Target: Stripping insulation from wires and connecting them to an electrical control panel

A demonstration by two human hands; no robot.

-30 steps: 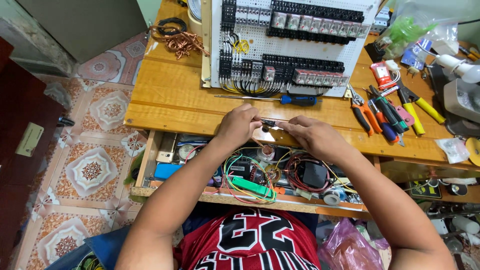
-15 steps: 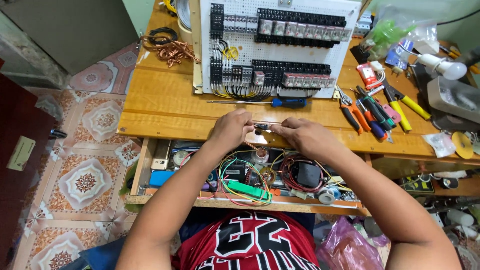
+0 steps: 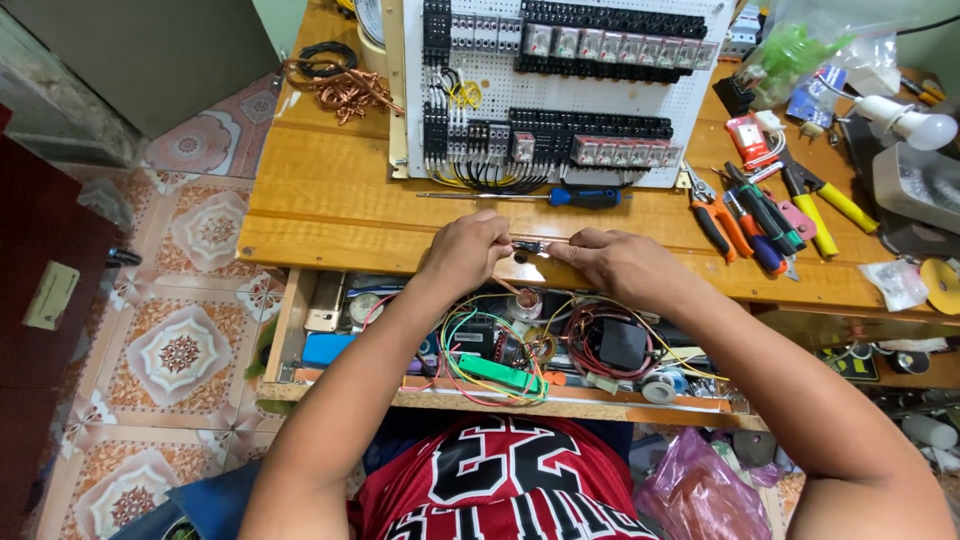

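Glossy varnished wooden workbench (image 3: 330, 210), matt white perforated panel (image 3: 600, 95), bare copper wire coil (image 3: 345, 92)

Left hand (image 3: 468, 250), right hand (image 3: 620, 265): fingertips pinched, meeting.

Quick count: 2 hands, left hand (image 3: 468, 248) and right hand (image 3: 620, 262), pinching 1 small black part (image 3: 527, 246) btwn them. 1 white pegboard panel (image 3: 560, 90) w/ 2 long rows of relays. 1 blue-handled screwdriver (image 3: 585, 197) in front of it. 1 bundle of copper wire (image 3: 345, 92), 1 black cable coil (image 3: 325, 52). 1 lamp bulb (image 3: 915, 125). Pliers and cutters (image 3: 765, 215) approx 5, they overlap so can't count for sure.
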